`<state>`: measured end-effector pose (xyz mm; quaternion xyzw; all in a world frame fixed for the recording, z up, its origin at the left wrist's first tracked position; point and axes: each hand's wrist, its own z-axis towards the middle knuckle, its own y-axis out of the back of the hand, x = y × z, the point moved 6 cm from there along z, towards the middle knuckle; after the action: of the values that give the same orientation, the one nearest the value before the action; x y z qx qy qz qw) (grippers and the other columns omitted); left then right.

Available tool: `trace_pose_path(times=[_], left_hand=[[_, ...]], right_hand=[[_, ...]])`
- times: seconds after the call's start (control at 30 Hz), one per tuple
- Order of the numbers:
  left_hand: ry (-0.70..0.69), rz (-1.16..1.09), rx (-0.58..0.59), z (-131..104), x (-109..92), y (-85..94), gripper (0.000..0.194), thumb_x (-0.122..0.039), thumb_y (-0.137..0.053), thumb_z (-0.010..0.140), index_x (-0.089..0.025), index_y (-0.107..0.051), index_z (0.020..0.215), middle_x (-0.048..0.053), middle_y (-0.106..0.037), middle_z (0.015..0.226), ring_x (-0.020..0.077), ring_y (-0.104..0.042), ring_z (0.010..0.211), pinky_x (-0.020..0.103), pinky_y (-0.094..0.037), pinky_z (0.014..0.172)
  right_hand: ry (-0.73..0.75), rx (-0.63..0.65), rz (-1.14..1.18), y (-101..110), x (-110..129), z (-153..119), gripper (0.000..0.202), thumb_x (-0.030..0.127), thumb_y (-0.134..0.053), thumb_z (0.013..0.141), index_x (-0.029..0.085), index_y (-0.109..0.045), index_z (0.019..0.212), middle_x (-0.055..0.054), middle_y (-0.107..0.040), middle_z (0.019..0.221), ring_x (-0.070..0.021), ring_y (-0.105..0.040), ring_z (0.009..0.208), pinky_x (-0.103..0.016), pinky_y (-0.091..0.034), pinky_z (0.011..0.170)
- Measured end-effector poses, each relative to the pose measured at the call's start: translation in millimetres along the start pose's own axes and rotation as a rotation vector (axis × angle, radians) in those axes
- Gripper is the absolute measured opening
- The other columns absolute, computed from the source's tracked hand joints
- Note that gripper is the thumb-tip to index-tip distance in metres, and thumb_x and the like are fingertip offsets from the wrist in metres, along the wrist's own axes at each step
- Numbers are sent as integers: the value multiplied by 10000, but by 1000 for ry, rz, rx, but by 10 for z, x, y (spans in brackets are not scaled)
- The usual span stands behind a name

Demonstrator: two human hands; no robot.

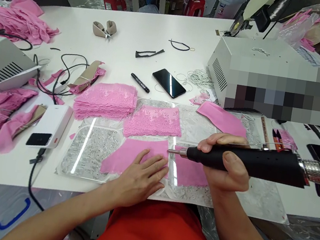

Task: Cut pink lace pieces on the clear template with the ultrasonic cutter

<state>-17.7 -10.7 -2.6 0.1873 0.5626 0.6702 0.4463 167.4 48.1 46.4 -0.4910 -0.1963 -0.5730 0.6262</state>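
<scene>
Two hands [143,177], one black tool [264,163]

Flat fabric piece [121,157]: plain pink
Lace stack [105,102]: pink, floral pattern, scalloped edges
Lace piece [153,122]: pink, floral along its upper part
Tool [261,164]: black body, silver tip, silver knurled collar at the rear
Mat [95,148]: mottled grey and white, stone-like
Table [121,58]: plain white
Phone [168,83]: glossy black, one pale streak of reflected light
Marker [140,83]: black with whitish lettering
White box [53,126]: white, black panel
Stool [195,7]: red
Cord bundle [200,78]: whitish
Shirt [157,236]: plain red-orange
</scene>
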Motion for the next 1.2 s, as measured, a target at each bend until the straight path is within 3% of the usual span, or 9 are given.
trace_pose_path(times=[0.23,0.47,1.2], left_hand=[[-14,17,-6,-29,-27,26,309,-264,-504,996,-137,-585,1265,151,-644,1294,259,-549,1285,518,-298,1170],[-67,7,-117,-121,-136,90,261,-225,-519,991,-100,-606,1203,123,-691,1223,236,-591,1231,466,-309,1171],[-100,42,-117,-115,-164,86,270,-246,-495,1007,-96,-597,1206,131,-692,1215,230,-605,1196,471,-358,1136]], right_hand=[[19,19,6,-17,5,26,103,294,-646,722,205,-642,773,-2,-638,695,-122,-577,527,-298,-507,518],[-57,30,59,63,87,-13,166,348,-666,701,193,-660,762,-15,-608,680,-131,-559,497,-315,-499,469],[-71,95,46,77,113,-98,139,321,-660,718,200,-664,786,-12,-635,678,-137,-572,525,-316,-525,504]])
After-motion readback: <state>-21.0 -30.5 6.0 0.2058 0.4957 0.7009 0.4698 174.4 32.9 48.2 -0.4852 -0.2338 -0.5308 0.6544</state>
